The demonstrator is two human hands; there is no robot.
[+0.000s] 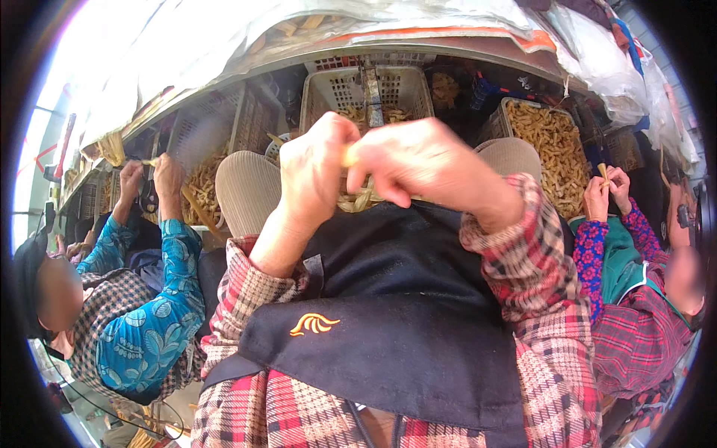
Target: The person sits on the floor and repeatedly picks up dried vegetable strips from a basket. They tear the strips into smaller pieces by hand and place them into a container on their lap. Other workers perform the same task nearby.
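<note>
Both my hands are raised in front of my dark apron point(388, 328), close together. My left hand point(320, 168) is closed in a loose fist on a small yellowish strip point(349, 156); most of the strip is hidden by the fingers. From the other side, my right hand point(429, 166) pinches the same strip between curled fingers, somewhat smeared by motion. Below the hands, more pale yellow strips point(360, 201) lie between my knees, partly covered by my right hand.
A pale plastic basket point(317, 93) with yellowish pieces stands ahead under the table edge. To the right is a basket heaped with knotted yellowish pieces point(549, 149). Co-workers sit at both sides, a blue patterned sleeve point(153, 328) left and a purple sleeve point(590, 272) right.
</note>
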